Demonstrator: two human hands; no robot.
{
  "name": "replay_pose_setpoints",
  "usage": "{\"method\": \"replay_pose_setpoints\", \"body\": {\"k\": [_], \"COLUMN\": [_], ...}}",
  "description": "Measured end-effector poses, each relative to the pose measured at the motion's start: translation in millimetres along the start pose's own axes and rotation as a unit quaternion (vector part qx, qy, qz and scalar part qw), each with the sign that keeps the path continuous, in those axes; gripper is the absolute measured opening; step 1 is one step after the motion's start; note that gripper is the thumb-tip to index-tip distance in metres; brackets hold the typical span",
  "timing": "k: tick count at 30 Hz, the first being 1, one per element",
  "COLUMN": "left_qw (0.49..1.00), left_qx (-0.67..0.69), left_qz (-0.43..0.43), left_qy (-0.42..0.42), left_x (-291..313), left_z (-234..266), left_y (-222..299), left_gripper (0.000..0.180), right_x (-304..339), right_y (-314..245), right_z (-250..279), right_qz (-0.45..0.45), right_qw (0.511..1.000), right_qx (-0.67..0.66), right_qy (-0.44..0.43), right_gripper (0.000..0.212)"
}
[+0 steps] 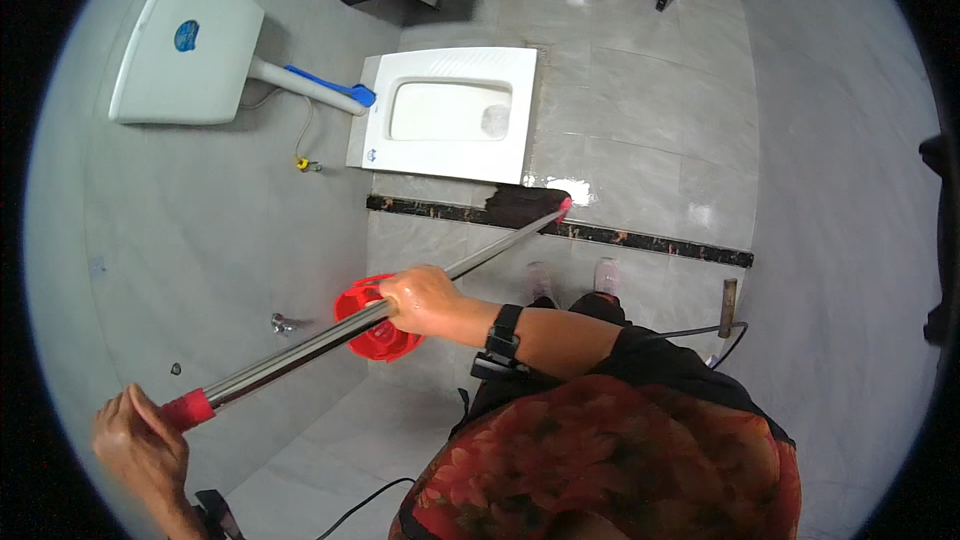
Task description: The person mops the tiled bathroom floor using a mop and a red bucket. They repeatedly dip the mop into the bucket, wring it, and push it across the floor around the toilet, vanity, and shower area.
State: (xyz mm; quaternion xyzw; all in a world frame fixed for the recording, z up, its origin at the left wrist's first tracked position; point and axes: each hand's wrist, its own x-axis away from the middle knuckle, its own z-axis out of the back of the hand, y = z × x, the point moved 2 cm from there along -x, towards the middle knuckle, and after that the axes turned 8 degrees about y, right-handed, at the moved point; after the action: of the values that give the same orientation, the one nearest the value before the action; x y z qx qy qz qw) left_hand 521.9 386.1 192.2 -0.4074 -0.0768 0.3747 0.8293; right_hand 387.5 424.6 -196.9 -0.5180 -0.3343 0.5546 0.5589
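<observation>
A mop with a shiny metal pole point(300, 350) slants across the view from lower left to upper right. My left hand point(140, 445) is closed round the red grip at its upper end. Further down the pole, my right hand point(425, 300) is wrapped around the metal. The dark mop head point(520, 205) lies on the floor at the near edge of the white squat toilet point(455, 165), against the black patterned threshold strip point(660, 245). A red bucket point(405, 345) stands under the pole, partly hidden by it and by my right hand.
A white cistern point(185, 50) hangs on the left wall, its pipe running to the toilet beside a blue brush point(350, 92). A tap point(285, 323) juts from that wall. Wet shine marks the grey tiles point(640, 170). A wooden-looking handle point(728, 308) stands near the right wall.
</observation>
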Motion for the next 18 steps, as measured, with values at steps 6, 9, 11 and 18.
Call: {"method": "replay_pose_setpoints", "body": {"k": [6, 9, 11, 18], "left_qw": [0.992, 0.975, 0.954, 0.956], "left_qx": [0.121, 0.198, 0.266, 0.266], "left_qz": [-0.025, -0.05, -0.082, -0.001], "left_qy": [-0.036, -0.084, -0.111, -0.121], "left_x": [9, 15, 17, 9], "left_z": [-62, -74, -72, -46], "left_y": [113, 169, 193, 128], "left_gripper": [0.029, 0.031, 0.032, 0.032], "right_x": [71, 108, 127, 86], "right_y": [103, 147, 158, 96], "right_z": [76, 120, 142, 153], "right_qz": [-0.083, -0.109, -0.121, -0.059], "right_qw": [0.98, 0.962, 0.958, 0.977], "right_qx": [0.161, 0.236, 0.253, 0.201], "right_qy": [-0.083, -0.079, -0.067, -0.029], "right_gripper": [0.016, 0.017, 0.019, 0.016]}}
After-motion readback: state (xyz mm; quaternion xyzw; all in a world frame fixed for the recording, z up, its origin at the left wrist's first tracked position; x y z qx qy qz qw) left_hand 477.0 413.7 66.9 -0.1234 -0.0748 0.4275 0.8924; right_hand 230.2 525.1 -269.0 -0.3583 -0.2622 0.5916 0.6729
